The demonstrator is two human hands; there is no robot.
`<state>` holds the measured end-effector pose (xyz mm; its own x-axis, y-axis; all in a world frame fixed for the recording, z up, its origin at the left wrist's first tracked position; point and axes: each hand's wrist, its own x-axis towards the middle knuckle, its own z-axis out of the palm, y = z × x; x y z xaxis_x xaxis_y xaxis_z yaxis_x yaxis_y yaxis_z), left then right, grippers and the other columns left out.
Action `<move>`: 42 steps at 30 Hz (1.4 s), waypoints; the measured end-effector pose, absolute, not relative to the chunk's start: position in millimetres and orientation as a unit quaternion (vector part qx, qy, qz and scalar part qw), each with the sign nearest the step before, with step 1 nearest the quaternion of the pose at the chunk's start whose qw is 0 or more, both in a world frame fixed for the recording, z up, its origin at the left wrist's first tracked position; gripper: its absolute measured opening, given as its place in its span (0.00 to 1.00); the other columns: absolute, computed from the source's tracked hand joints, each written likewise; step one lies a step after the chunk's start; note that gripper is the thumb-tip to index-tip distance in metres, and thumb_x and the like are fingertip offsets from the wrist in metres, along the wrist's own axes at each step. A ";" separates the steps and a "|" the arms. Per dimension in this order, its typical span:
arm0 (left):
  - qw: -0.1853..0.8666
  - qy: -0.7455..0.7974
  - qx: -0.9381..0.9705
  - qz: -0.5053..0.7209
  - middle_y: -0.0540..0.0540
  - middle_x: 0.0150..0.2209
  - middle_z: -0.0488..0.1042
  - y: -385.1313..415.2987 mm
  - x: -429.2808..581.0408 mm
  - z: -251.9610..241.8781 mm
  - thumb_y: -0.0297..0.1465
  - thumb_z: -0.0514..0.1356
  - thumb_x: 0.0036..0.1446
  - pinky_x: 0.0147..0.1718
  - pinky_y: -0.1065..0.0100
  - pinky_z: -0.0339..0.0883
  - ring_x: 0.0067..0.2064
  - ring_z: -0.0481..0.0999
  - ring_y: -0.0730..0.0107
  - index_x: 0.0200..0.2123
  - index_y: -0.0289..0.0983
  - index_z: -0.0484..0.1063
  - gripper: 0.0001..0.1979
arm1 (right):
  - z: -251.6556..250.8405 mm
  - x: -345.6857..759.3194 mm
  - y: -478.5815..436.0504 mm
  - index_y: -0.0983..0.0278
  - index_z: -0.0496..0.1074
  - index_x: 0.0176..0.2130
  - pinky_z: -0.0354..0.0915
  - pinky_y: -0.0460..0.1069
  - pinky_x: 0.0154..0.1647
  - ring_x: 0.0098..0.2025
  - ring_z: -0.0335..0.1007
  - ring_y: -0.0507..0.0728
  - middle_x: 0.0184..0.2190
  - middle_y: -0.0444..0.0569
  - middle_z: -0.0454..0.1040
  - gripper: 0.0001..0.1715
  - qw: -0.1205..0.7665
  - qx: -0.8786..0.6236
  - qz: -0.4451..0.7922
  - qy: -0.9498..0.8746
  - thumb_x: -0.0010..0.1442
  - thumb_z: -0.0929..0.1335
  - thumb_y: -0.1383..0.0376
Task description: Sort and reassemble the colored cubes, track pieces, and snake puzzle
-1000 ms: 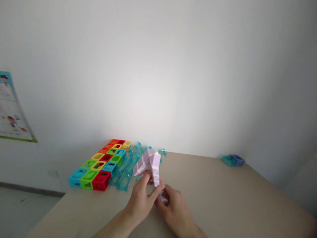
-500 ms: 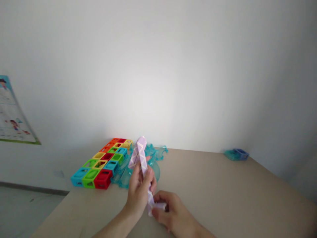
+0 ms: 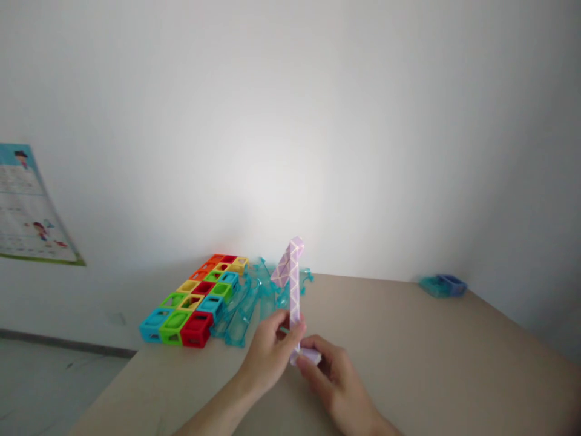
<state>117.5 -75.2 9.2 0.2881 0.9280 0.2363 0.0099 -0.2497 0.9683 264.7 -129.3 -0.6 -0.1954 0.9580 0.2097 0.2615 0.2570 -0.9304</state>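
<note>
A lilac and white twist-snake puzzle point(image 3: 292, 280) stands nearly upright above the beige table point(image 3: 408, 339), its top bent over to the left. My left hand point(image 3: 271, 351) pinches its lower stem between thumb and fingers. My right hand point(image 3: 333, 378) is closed round the bottom end, which lies folded flat towards the right. Both hands hover just over the tabletop near its middle.
A block of coloured open cubes point(image 3: 196, 300) sits at the table's far left corner. Clear teal plastic pieces point(image 3: 247, 303) lie beside it, behind the puzzle. A small teal and blue item point(image 3: 442, 284) rests at the far right by the wall. A poster point(image 3: 27, 209) hangs left.
The folded puzzle has been straightened into a tall upright stick, and its top has swung from left to right. Both hands shifted slightly right while keeping hold.
</note>
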 end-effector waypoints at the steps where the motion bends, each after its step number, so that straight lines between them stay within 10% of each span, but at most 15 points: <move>1: 0.489 0.360 0.646 0.463 0.45 0.30 0.72 -74.7 117.7 6.8 0.45 0.60 0.56 0.29 0.72 0.62 0.32 0.70 0.69 0.38 0.33 0.75 0.20 | 1.0 265.8 -128.5 0.66 0.73 0.39 0.57 0.46 0.31 0.30 0.61 0.52 0.29 0.46 0.71 0.19 0.431 -0.468 0.381 -0.671 0.63 0.64 0.53; 7: 0.529 0.317 0.617 0.489 0.46 0.31 0.70 -75.2 117.9 2.4 0.45 0.63 0.54 0.31 0.72 0.61 0.32 0.68 0.70 0.39 0.32 0.73 0.20 | 5.1 272.9 -125.0 0.66 0.72 0.32 0.53 0.45 0.25 0.25 0.57 0.49 0.23 0.43 0.67 0.19 0.380 -0.506 0.351 -0.690 0.62 0.64 0.53; 15: 0.612 0.269 0.607 0.430 0.50 0.28 0.69 -75.6 116.3 15.5 0.37 0.68 0.48 0.29 0.73 0.61 0.29 0.67 0.73 0.37 0.33 0.72 0.16 | 1.9 284.5 -117.4 0.66 0.67 0.29 0.51 0.43 0.14 0.13 0.52 0.46 0.15 0.39 0.64 0.27 0.398 -0.407 0.605 -0.557 0.53 0.66 0.44; 42: 0.556 0.303 0.634 0.444 0.52 0.27 0.68 -74.7 112.8 16.0 0.35 0.67 0.48 0.29 0.72 0.59 0.29 0.67 0.73 0.34 0.35 0.69 0.14 | 10.5 282.0 -127.4 0.66 0.72 0.33 0.50 0.46 0.25 0.24 0.54 0.50 0.22 0.41 0.62 0.21 0.388 -0.506 0.323 -0.700 0.64 0.63 0.52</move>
<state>112.8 -74.7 16.0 0.4230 0.8774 0.2265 -0.1098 -0.1984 0.9739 282.0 -127.4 10.5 -0.1878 0.9581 0.2161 0.4579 0.2801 -0.8438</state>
